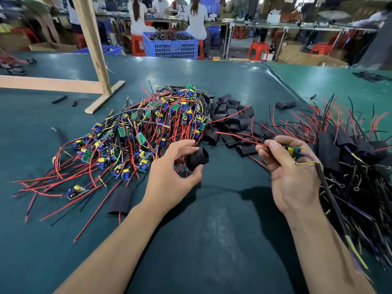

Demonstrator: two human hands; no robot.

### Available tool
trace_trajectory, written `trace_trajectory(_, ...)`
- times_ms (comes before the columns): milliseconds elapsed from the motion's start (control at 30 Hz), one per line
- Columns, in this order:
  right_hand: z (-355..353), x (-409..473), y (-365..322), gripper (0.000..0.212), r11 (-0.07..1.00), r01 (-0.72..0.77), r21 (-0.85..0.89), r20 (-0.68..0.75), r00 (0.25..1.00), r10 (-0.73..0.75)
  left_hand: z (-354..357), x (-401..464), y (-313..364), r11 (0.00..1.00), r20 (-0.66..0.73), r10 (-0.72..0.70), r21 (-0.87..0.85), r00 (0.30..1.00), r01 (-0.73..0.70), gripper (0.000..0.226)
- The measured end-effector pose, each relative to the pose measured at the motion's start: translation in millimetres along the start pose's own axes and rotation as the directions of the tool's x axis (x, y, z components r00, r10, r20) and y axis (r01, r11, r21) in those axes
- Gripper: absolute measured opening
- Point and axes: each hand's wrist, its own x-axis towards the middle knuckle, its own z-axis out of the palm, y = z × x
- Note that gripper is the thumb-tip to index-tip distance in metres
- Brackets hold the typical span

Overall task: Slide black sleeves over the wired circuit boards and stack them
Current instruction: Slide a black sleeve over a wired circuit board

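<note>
Your left hand (169, 172) grips a black sleeve (197, 159) between thumb and fingers, just above the mat (212, 240). Its long axis runs from lower left to upper right, and the open mouth faces up and right, toward your other hand.

Your right hand (292, 170) pinches a board (293, 150) by the fingertips. The board lies roughly left to right; its red wire (239, 138) streams off to the upper left, over the loose sleeves (231, 117), and a yellow ring-ended wire trails to the right. Sleeve mouth and board are near each other but apart, with a clear gap of air between your hands.

The unsleeved pile (135, 134) lies to the left, its red leads fanning out toward the near-left edge of the mat. The finished stack (350, 162) crowds the right side, just beside your right wrist. One flat sleeve (122, 200) lies beside your left forearm. Bare mat stretches between your forearms.
</note>
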Motion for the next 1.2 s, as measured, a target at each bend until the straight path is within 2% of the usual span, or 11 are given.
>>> trace_trajectory(100,0,0,2,0.018,1.0,-0.017,-0.027,0.008,1.0,0.017,1,0,0,1.0,-0.009,0.002,0.001,1.0,-0.002,0.057)
trace_trajectory(300,1,-4,10,0.014,0.975,-0.07,-0.211,0.007,0.997,0.073,1,1,1,0.999,-0.059,0.038,-0.015,0.998,-0.039,0.055)
trace_trajectory(733,-2,1,15,0.017,0.952,-0.215,-0.22,-0.151,0.971,0.185,2,3,3,0.993,-0.071,0.122,0.011,0.99,-0.122,0.057)
trace_trajectory(1000,-2,-2,14,0.014,0.929,-0.174,-0.327,-0.146,0.98,0.132,-1,2,4,0.966,-0.007,0.213,0.154,0.977,-0.21,0.048)
trace_trajectory(1100,2,-6,11,0.013,0.925,-0.148,-0.349,-0.081,0.988,0.128,-1,3,6,0.929,0.052,0.254,0.263,0.966,-0.259,0.046)
trace_trajectory(1200,7,-11,9,0.016,0.941,-0.161,-0.299,0.012,0.985,0.172,0,5,6,0.868,0.124,0.307,0.371,0.944,-0.331,0.046)
